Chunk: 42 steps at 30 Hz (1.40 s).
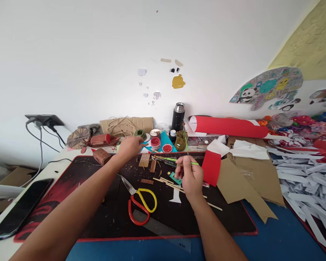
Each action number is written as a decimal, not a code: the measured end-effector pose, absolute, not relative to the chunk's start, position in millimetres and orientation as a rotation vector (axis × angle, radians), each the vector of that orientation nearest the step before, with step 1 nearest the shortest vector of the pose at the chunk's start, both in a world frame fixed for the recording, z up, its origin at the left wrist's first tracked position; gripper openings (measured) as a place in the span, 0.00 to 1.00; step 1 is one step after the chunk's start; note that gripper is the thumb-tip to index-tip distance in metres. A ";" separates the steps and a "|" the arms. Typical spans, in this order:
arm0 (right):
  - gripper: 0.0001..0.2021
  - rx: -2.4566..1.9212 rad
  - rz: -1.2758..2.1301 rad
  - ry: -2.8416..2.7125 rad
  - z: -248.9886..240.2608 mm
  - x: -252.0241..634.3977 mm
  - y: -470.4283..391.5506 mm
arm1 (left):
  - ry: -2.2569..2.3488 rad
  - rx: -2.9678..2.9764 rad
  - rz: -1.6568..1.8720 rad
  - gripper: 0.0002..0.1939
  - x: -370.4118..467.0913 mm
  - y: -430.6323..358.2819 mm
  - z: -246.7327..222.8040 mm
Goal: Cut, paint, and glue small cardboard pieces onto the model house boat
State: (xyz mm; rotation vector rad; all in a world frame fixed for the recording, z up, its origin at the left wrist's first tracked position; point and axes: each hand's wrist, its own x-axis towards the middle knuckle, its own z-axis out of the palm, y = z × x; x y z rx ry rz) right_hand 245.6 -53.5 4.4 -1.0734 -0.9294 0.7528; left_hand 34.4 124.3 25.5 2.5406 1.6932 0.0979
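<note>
My right hand (191, 175) is closed around a thin green paintbrush (167, 158), held nearly level with its bristles pointing left. My left hand (132, 146) reaches to the back of the mat, fingers pressed together beside the paint pots; what they grip, if anything, is too small to make out. Close to it are a green paint jar (140, 133), a dark red paint jar (155, 143) and its red-stained lid (167, 148). Below the brush lie small brown cardboard pieces (143, 160) and several thin wooden sticks (186, 190).
Red-and-yellow scissors (141, 201) and a clear ruler (163, 228) lie on the black mat (103, 221). A black flask (178, 117) stands by the wall, near a red paper roll (228, 127). Cardboard (233, 181) and white paper strips (306, 188) are right; a phone (21, 208) left.
</note>
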 end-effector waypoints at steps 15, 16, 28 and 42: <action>0.26 -1.062 0.720 -0.933 3.9 245.8 -54.1 | 1.384 2.616 0.090 0.07 23.2 30.2 15.5; 0.26 -1.061 0.719 -0.942 3.8 245.4 -54.3 | 1.356 2.633 0.070 0.06 21.5 26.6 13.2; 0.26 -1.078 0.718 -0.954 1.3 243.4 -53.8 | 1.054 2.677 0.130 0.06 11.1 0.6 -2.8; 0.28 -1.075 0.804 -0.860 0.4 241.0 -52.6 | 1.193 1.955 0.575 0.06 -0.4 -1.9 -5.4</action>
